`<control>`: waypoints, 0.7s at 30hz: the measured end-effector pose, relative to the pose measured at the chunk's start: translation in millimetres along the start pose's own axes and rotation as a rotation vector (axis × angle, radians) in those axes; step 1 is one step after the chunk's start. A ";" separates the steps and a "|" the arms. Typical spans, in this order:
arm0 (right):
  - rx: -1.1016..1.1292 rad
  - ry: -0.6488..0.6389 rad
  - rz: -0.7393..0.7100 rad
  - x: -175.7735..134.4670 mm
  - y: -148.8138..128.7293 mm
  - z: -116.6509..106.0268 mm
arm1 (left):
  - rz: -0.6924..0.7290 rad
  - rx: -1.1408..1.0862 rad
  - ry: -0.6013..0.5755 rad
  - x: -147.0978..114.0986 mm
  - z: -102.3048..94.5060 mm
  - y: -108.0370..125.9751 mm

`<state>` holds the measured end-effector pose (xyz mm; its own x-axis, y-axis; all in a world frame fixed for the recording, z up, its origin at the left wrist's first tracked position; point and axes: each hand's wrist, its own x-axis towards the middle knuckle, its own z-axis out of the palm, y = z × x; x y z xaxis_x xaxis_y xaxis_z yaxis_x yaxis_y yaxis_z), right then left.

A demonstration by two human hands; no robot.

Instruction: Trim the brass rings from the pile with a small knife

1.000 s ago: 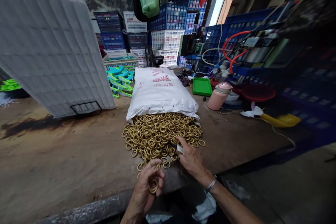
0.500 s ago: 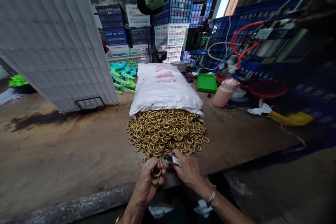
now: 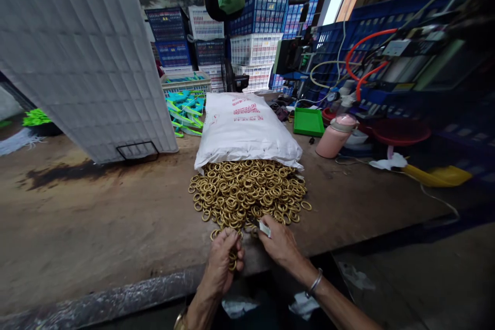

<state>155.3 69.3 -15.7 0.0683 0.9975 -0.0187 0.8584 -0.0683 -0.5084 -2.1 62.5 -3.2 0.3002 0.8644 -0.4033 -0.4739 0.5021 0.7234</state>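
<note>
A heap of gold-coloured rings (image 3: 247, 193) spills from the mouth of a white printed sack (image 3: 249, 131). At the heap's near edge, my left hand (image 3: 222, 260) is closed around several gold rings (image 3: 232, 260), some showing below its curled fingers. Just to its right, my right hand (image 3: 281, 245) is closed on a small tool (image 3: 265, 229) with a pale body and a dark tip that points toward the rings. The tool's exact kind is not clear, as the fingers cover part of it. The two hands are close together but apart.
On the left stands a large white quilted panel (image 3: 88, 62) in a wire stand. A green tray (image 3: 308, 122), a pink bottle (image 3: 336, 136) and a yellow scoop-like piece (image 3: 439, 175) lie to the right. Blue and white crates (image 3: 255, 49) are stacked behind the wooden table (image 3: 116, 227).
The whole view has shifted slightly to the right. My left fingers have turned over the rings, hiding more of them. The tool in my right hand has tilted.
</note>
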 end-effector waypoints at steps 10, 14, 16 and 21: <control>0.455 0.020 -0.126 -6.9 -18.9 -11.4 | 0.111 0.394 0.115 3.8 8.8 -6.0; 0.520 -0.020 -0.108 -9.6 -27.5 -14.6 | 0.118 0.477 0.081 3.5 11.5 -3.1; 0.551 -0.057 -0.074 -9.2 -28.4 -14.5 | 0.192 0.518 0.080 2.9 12.4 -1.1; 0.636 -0.137 -0.014 -6.5 -25.7 -11.0 | 0.498 0.688 0.005 0.8 12.3 1.3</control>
<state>138.4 64.3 6.9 -0.0425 0.9944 -0.0966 0.3872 -0.0727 -0.9191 7.7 63.5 4.4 0.1858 0.9813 0.0508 0.0601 -0.0630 0.9962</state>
